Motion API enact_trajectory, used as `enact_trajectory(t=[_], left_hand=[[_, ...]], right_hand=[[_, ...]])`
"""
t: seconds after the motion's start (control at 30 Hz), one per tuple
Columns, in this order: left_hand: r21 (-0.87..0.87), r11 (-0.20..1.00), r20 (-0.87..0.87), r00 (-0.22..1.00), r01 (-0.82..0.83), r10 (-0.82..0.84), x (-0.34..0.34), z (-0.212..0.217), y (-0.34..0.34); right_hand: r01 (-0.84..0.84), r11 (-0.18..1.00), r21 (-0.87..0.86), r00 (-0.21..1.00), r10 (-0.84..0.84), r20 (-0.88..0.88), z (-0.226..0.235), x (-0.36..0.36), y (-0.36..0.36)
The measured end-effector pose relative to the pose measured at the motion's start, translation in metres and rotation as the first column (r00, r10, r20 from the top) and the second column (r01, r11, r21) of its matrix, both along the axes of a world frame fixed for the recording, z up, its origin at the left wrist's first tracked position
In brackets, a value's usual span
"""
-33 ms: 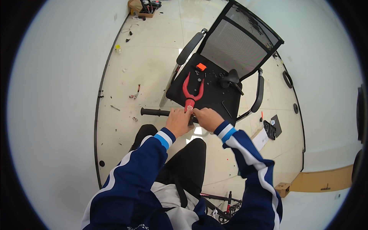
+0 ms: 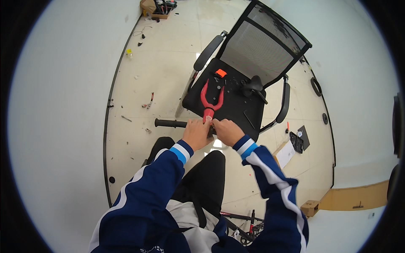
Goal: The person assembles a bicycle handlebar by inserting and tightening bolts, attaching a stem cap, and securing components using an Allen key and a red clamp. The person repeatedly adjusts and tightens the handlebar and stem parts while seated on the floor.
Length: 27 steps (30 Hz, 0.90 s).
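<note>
Left hand (image 2: 196, 134) wrapped round the red fork (image 2: 209, 114) at its base, handlebar (image 2: 171, 123) running out leftward. Right hand (image 2: 228, 131) just beside, fingers bunched; can't tell what they grip. Fork's prongs point away, over chair seat (image 2: 231, 109). Saddle (image 2: 254, 84), hex key (image 2: 249, 119) there.

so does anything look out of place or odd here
Yes. A bicycle saddle lies on the office chair's seat, where someone would normally sit, with small loose parts scattered near the red fork. More bits litter the floor on the left.
</note>
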<state>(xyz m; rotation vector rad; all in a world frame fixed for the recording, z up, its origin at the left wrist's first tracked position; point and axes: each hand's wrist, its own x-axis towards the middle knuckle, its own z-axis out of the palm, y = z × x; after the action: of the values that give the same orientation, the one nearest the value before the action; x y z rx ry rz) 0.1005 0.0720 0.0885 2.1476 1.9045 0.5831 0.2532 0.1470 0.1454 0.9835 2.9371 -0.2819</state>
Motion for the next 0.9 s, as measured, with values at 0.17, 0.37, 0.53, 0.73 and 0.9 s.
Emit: enact_trajectory(t=[0.17,0.37,0.53,0.73,0.9], left_hand=[[0.055,0.999,0.022,1.0,0.004,-0.005,0.0,0.0,-0.001],[0.024,1.0,-0.037,0.999,0.008,-0.007,0.004,0.0,0.002],[0.025,1.0,-0.07,0.998,0.005,-0.003,-0.002,0.002,0.0],[0.25,0.968,0.129,0.992,-0.023,-0.01,-0.004,0.025,-0.005],[0.204,0.977,0.5,0.851,0.065,-0.161,-0.022,0.037,0.007]], right_hand=[[0.246,0.968,-0.048,0.959,-0.25,-0.134,-0.009,0.0,-0.023],[0.29,0.919,-0.265,0.813,-0.383,-0.438,-0.008,0.007,-0.029],[0.359,0.933,0.011,0.698,-0.26,-0.667,0.012,-0.016,-0.048],[0.041,0.731,-0.682,0.192,-0.675,-0.712,0.011,0.007,-0.003],[-0.183,0.677,-0.713,0.01,-0.724,-0.69,0.007,-0.027,0.003]])
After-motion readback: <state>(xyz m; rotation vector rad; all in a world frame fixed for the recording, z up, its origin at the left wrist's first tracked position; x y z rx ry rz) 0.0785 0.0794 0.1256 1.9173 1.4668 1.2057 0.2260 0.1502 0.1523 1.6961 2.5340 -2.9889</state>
